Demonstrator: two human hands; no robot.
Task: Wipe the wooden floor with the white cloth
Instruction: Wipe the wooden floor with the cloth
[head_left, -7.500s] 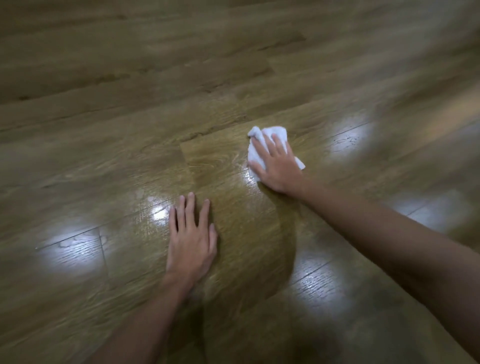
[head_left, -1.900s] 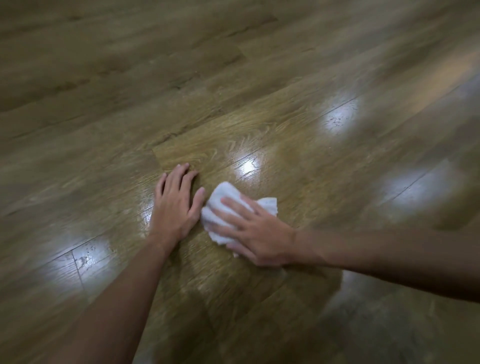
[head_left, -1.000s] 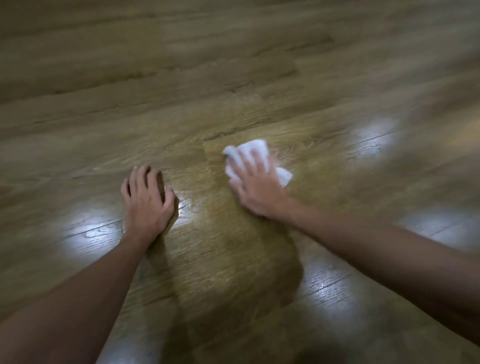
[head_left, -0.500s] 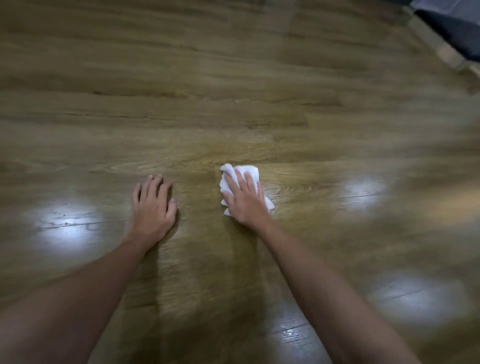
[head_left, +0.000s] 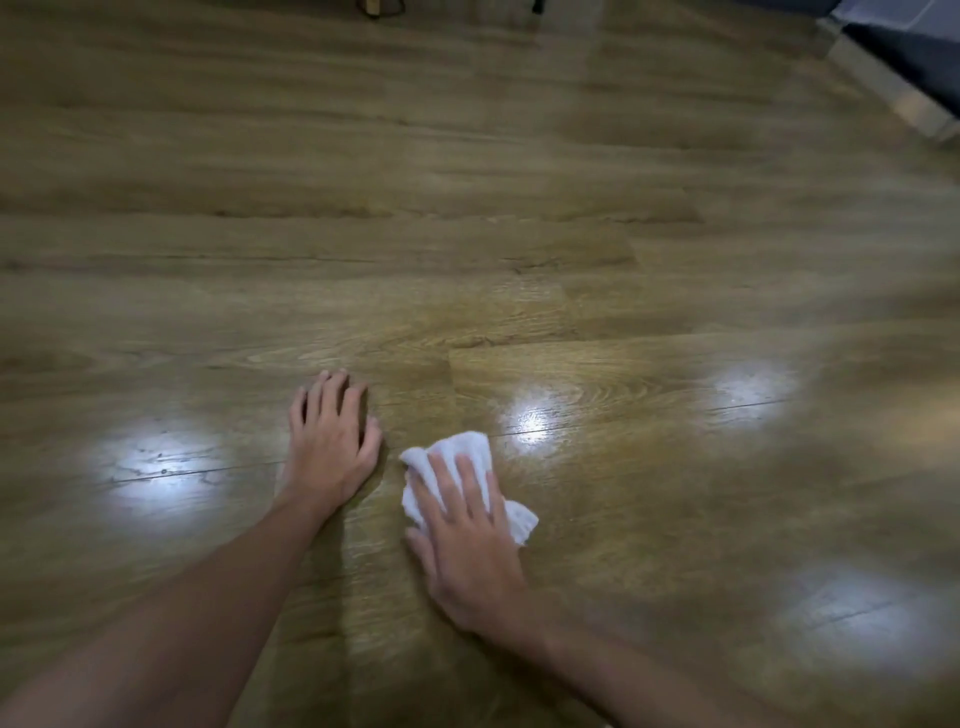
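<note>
A crumpled white cloth (head_left: 462, 453) lies on the glossy wooden floor (head_left: 519, 270) near the middle of the view. My right hand (head_left: 467, 540) presses flat on top of it with straight, spread fingers, covering most of the cloth. Just to its left, my left hand (head_left: 330, 447) rests palm down on the bare boards, fingers straight, holding nothing. Both forearms reach in from the bottom edge.
Bright light patches reflect off the planks left and right of my hands. A pale skirting edge (head_left: 883, 88) with something dark behind it runs along the top right corner. A small wooden object (head_left: 378, 6) shows at the top edge.
My right hand has slid the cloth back toward me and slightly right. The left hand stays planted on the floor. The view has tilted up, showing more floor ahead.
</note>
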